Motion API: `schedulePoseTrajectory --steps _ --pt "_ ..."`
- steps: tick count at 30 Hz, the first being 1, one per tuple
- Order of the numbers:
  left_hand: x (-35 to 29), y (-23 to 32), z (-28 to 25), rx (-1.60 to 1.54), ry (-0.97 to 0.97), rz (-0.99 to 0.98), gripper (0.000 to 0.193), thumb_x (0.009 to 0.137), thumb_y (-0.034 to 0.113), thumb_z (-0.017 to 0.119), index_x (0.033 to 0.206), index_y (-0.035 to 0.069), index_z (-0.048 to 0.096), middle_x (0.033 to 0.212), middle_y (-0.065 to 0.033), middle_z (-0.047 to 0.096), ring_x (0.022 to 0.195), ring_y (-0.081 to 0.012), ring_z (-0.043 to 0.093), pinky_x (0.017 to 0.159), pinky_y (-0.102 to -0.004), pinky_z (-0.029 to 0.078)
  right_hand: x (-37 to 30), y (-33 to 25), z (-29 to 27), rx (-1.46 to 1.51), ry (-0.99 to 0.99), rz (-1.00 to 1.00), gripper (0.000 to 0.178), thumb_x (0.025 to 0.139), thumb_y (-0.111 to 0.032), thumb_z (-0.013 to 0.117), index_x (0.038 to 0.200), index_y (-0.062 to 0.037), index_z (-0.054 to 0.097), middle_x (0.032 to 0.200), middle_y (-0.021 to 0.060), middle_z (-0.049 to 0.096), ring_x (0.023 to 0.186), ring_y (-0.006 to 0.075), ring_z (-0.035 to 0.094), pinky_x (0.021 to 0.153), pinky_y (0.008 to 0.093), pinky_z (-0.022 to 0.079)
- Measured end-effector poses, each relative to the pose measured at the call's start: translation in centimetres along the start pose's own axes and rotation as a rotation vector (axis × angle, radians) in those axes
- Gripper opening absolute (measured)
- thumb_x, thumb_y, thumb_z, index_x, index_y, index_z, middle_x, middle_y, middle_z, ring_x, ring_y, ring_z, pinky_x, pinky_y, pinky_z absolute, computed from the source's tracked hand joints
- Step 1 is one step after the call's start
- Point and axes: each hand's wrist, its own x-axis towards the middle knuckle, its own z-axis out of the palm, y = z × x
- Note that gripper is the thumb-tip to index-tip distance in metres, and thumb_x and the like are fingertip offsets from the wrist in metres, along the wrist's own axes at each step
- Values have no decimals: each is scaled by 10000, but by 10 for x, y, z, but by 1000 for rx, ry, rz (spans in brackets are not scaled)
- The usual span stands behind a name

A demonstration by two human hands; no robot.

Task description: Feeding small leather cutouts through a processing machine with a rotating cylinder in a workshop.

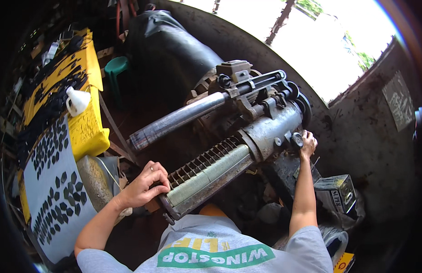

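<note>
The left hand (pixel 145 185) is right down at the near end of the machine (pixel 274 125), fingers drawn in narrow, thumb and fingertips meeting by the last of the dark slats (pixel 204 162); whether they pinch anything, I cannot tell. Over at the far end, the right hand (pixel 307 144) curls in close beside a dark round knob (pixel 296 140), its actual grip hidden from view.

And the machine itself sits dead centre, slanting between the two hands, a pale green strip (pixel 211 176) running alongside those slats and a shiny metal roller (pixel 179 119) stretching out beyond them. Off to the left, a white jug (pixel 78 101) stands on the yellow-covered worktop (pixel 93 136), with dark pieces (pixel 75 197) spread across a pale sheet (pixel 74 157), and a green stool (pixel 116 66) just behind!
</note>
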Motion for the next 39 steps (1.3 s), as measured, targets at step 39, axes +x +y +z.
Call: schedulePoseTrajectory --steps 39 --pt "-2 20 15 -179 284 -98 176 827 -43 655 840 71 521 827 -29 571 860 -188 547 1020 -421 390 -16 -14 -2 -49 73 -25 273 922 -326 565 1065 -120 673 1009 143 679 1056 351 581 949 447 439"
